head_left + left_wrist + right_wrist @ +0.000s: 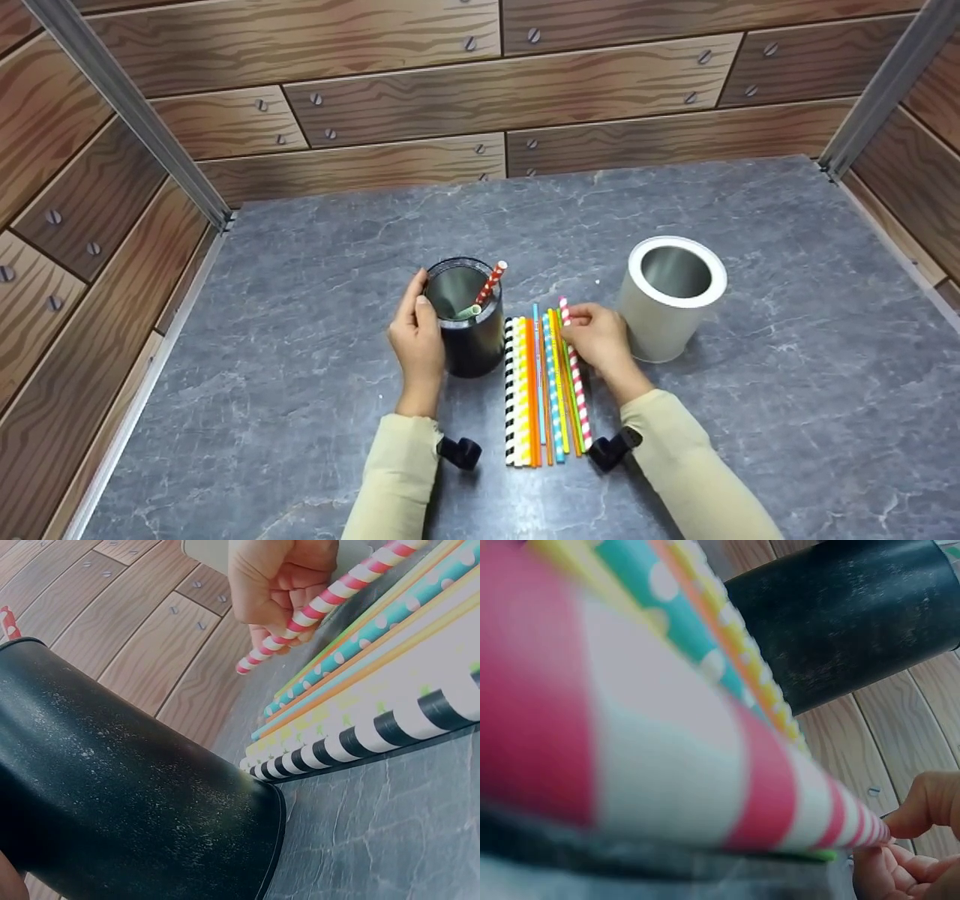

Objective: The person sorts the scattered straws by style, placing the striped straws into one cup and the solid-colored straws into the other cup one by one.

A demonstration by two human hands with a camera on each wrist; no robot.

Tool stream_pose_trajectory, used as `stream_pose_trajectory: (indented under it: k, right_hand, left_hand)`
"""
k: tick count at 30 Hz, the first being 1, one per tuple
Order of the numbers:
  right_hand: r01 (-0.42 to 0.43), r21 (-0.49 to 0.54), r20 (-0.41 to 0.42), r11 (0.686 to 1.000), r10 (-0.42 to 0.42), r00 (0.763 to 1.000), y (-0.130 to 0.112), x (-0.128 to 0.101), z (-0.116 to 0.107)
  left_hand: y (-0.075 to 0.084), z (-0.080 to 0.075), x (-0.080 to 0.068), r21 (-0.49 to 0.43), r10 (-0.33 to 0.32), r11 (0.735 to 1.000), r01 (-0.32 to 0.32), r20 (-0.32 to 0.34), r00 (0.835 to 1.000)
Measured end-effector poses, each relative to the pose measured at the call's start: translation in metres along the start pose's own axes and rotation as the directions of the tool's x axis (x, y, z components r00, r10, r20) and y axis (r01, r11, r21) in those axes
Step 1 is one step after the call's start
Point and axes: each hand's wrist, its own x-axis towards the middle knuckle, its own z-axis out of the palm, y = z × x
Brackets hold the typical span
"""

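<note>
A black cup (469, 319) stands on the grey stone-look table (300, 315), with a red-striped straw (491, 282) and a pale green straw (470, 310) inside. My left hand (417, 330) grips the cup's left side. To the cup's right lies a row of several coloured paper straws (536, 390). My right hand (596, 337) pinches the far end of the pink-and-white striped straw (576, 375) at the row's right edge. The left wrist view shows the black cup (127, 795), the right hand (285, 577) and the pink straw (322, 604).
A white cup (670, 296) with a metal inside stands empty just right of my right hand. Wood-pattern walls (480, 97) enclose the table at the back and both sides, with metal corner posts (127, 112).
</note>
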Motion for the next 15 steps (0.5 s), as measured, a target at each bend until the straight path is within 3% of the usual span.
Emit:
stream_pose_trajectory:
  k: [15]
  right_hand:
    - [0.001,0.266,0.041,0.964,-0.012,0.999,-0.025,-0.013,-0.005]
  left_hand:
    - [0.000,-0.001,0.000,0.026,0.022,0.999,-0.022,-0.007,1.000]
